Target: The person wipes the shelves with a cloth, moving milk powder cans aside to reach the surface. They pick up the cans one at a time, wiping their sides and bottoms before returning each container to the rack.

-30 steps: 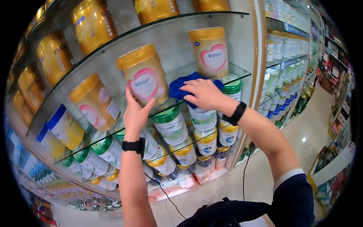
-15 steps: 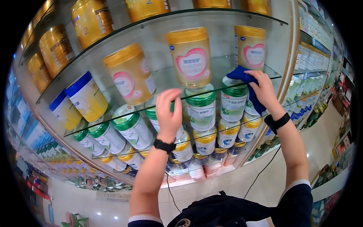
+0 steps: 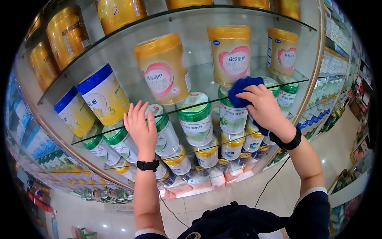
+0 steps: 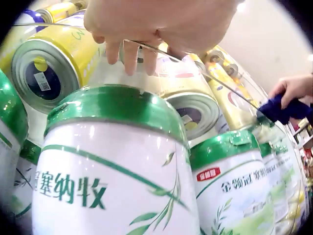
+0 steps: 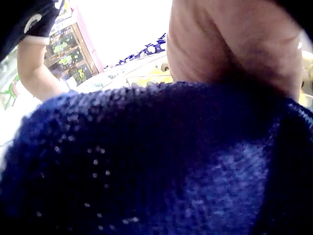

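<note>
My right hand (image 3: 262, 105) grips a dark blue cloth (image 3: 242, 89) folded over the front edge of the glass shelf (image 3: 195, 102), just below the middle gold-lidded can (image 3: 230, 55). Part of the cloth hangs below the glass; it fills most of the right wrist view as blue fabric (image 5: 146, 156). Fingers spread and holding nothing, my left hand (image 3: 141, 127) is at the same shelf edge. It is between a blue-lidded yellow can (image 3: 104, 95) and another gold-lidded can (image 3: 162, 69). The left wrist view has its fingertips over the glass, above a green-lidded can (image 4: 112, 166).
A third gold-lidded can (image 3: 281, 51) stands at the shelf's right end. Several green-lidded white cans (image 3: 195, 121) fill the level below, close under the glass. Larger gold cans (image 3: 65, 38) line the upper shelf (image 3: 171, 18). A wooden upright (image 3: 317, 51) bounds the right side.
My left hand has let go of the gold-lidded can it touched and moved left along the shelf edge. My right hand brought the cloth rightward, then back left along the edge.
</note>
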Tool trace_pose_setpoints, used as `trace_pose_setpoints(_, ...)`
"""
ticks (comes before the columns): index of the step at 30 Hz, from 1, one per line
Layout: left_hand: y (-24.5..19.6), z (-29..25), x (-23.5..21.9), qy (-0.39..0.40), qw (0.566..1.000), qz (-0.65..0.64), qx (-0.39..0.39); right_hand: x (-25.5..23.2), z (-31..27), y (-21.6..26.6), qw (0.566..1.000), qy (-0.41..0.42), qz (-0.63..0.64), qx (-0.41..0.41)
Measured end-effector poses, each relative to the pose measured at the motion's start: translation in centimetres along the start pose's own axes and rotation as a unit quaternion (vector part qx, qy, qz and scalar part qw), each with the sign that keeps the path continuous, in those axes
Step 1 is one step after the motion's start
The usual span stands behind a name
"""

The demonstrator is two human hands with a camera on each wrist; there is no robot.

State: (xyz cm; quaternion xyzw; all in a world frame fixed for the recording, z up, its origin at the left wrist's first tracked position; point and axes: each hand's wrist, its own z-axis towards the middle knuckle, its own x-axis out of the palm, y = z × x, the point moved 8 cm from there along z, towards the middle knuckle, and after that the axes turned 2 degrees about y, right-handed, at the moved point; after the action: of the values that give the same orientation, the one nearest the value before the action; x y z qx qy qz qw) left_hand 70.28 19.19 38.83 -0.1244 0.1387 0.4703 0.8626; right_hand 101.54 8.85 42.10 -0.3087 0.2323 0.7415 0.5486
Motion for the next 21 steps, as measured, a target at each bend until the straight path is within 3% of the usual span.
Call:
trace_pose_setpoints(3,-0.1,-0.7,0.2,0.012,1.000,-0.026,0.001,0.3,1.8,3.2,0.989,-0.004,0.142,-0.032)
trace_pose_setpoints(6,-0.1,-0.8,0.0,0.018,0.999,-0.035,0.013,-1.6,5.0,5.1,0.989,-0.133,0.057,-0.036)
trace_pose_setpoints(9,0.0,-0.8,-0.1,0.015,0.999,-0.034,0.024,-0.9,8.6,6.1,0.983,-0.176,-0.020,-0.037)
trace_pose_setpoints(12,0.0,-0.8,-0.2,0.014,0.999,-0.033,0.023,4.7,11.4,5.3,0.992,-0.003,-0.126,0.015)
trace_pose_setpoints(15,0.2,-0.8,-0.2,0.011,0.999,-0.034,0.019,10.4,11.0,3.2,0.976,0.182,-0.116,0.035)
trace_pose_setpoints(18,0.2,-0.8,-0.1,0.011,0.999,-0.038,0.016,9.5,10.1,3.6,0.968,0.233,-0.091,0.036)
trace_pose_setpoints(21,0.1,-0.7,-0.2,0.009,0.999,-0.034,0.019,7.7,8.1,4.0,0.981,0.189,-0.032,0.032)
